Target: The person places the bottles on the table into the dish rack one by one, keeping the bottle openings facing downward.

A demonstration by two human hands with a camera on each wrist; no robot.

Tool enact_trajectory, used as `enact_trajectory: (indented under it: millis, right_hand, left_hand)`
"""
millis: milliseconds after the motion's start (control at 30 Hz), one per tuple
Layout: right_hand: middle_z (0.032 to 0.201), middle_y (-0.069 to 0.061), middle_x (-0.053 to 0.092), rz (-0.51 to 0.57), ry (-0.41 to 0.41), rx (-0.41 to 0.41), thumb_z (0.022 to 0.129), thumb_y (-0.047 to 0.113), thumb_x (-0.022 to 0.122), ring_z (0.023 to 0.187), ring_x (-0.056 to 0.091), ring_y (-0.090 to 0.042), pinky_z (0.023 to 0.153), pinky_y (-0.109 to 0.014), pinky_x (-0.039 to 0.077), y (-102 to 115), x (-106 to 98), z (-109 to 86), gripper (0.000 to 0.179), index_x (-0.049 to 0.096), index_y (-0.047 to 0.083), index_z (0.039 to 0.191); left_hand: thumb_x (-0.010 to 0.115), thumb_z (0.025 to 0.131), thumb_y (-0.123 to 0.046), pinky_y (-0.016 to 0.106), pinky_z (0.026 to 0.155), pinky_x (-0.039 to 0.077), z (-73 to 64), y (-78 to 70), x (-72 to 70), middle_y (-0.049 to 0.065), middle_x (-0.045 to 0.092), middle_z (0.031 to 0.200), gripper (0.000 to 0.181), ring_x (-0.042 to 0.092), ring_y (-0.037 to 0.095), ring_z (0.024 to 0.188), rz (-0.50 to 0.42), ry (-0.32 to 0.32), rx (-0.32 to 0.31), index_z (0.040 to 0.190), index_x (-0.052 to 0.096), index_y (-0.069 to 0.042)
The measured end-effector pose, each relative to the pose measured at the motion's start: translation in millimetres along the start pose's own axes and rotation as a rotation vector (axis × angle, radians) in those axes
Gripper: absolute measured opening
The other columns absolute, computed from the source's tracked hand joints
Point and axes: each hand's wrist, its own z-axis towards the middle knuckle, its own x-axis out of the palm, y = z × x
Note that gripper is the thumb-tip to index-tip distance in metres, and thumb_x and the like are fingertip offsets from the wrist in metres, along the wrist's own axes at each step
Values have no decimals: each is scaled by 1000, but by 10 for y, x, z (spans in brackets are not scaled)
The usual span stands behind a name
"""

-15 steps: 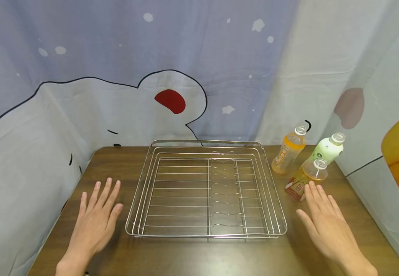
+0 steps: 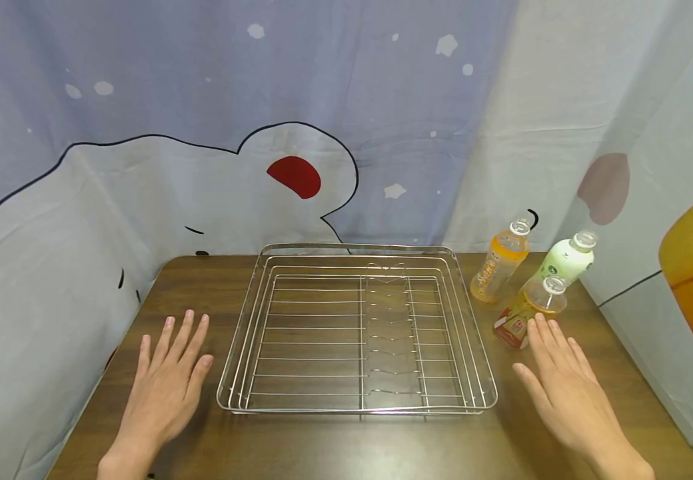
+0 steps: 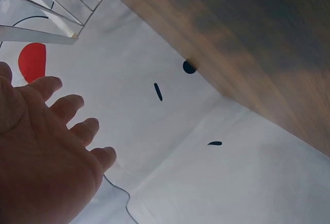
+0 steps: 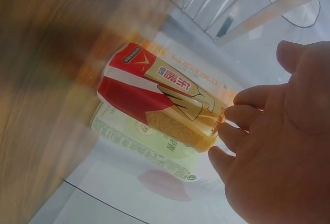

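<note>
A metal wire dish rack [image 2: 361,360] lies in the middle of the brown wooden table. To its left my left hand [image 2: 163,393] is held palm down, fingers straight and spread, holding nothing. My right hand [image 2: 571,393] is on the other side, also flat with straight fingers. Its fingertips overlap the lower part of a bottle with a red and yellow label [image 2: 517,320] in the head view. In the right wrist view that bottle [image 4: 160,95] appears just beyond the fingertips. Behind it stand an orange-labelled bottle [image 2: 496,267] and a pale green bottle [image 2: 565,260].
The wooden table [image 2: 298,447] ends at a printed cloth [image 2: 142,193] that hangs behind it and along both sides. The rack's raised rim [image 2: 358,248] reaches the table's back edge. The three bottles cluster at the back right.
</note>
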Motion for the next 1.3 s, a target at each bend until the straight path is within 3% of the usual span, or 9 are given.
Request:
enact_trajectory:
  millis: [267, 633, 767, 867, 933, 1000, 1100, 1167, 1300]
  right_hand:
    - [179, -29, 21, 20, 1, -3, 116, 26, 56, 171, 11, -38, 135, -35, -8, 44, 9, 31, 72, 24, -6, 173]
    - [182, -22, 20, 102, -12, -19, 117, 24, 54, 171, 14, -34, 135, -31, -5, 189, 30, 99, 71, 22, -1, 175]
    - [182, -19, 21, 125, -38, -28, 117, 24, 55, 170, 17, -32, 134, -26, -3, 238, 38, 132, 70, 23, 1, 175]
    - [182, -18, 25, 168, -64, -17, 116, 22, 56, 169, 23, -35, 133, -23, 1, 278, 63, 157, 70, 25, 3, 176]
    - [181, -18, 26, 218, -63, 15, 117, 22, 56, 165, 29, -42, 136, -34, 10, 320, 82, 177, 69, 24, 6, 177]
    - [181, -18, 28, 271, -56, 61, 117, 22, 55, 160, 34, -51, 134, -55, 22, 372, 108, 203, 70, 22, 11, 178]
    - [179, -22, 29, 343, -40, 133, 118, 24, 52, 152, 39, -61, 113, -83, 33, 464, 154, 246, 70, 18, 18, 179]
    - [177, -26, 30, 381, -45, 166, 119, 25, 51, 150, 40, -64, 104, -89, 34, 518, 189, 275, 70, 17, 20, 180]
    - [174, -30, 33, 439, -80, 195, 119, 24, 49, 149, 41, -64, 107, -88, 34, 586, 245, 301, 68, 18, 19, 180]
  left_hand:
    - [37, 122, -34, 58, 135, -10, 1, -39, 0, 17, 17, 183, 62, 5, 40, 171, -40, -1, -1, 179, 19, -17]
    - [41, 121, -22, 48, 138, 1, 72, -255, 33, 18, 29, 180, 57, 26, 46, 166, -240, -79, -3, 176, 31, -13]
    - [38, 122, -25, 58, 136, 8, 96, -347, 22, 19, 29, 180, 55, 28, 51, 163, -318, -61, -45, 176, 32, -12]
    - [37, 123, -29, 72, 129, 21, 128, -430, 9, 20, 30, 179, 56, 32, 54, 160, -400, -37, -101, 175, 32, -11]
    - [36, 123, -31, 78, 123, 26, 158, -487, 4, 23, 32, 178, 57, 34, 57, 158, -456, -23, -144, 175, 33, -8]
    - [37, 123, -33, 79, 119, 33, 190, -543, 7, 27, 36, 175, 58, 40, 58, 154, -506, -15, -191, 174, 34, -6]
    - [41, 122, -37, 75, 117, 39, 235, -615, 18, 32, 38, 171, 62, 45, 59, 150, -572, 13, -269, 173, 33, -2]
    - [45, 121, -38, 71, 117, 43, 258, -653, 35, 34, 38, 171, 65, 46, 58, 150, -602, 32, -317, 173, 32, -1]
    - [52, 119, -37, 70, 118, 44, 283, -717, 70, 33, 35, 173, 69, 45, 58, 151, -618, 51, -383, 173, 29, 0]
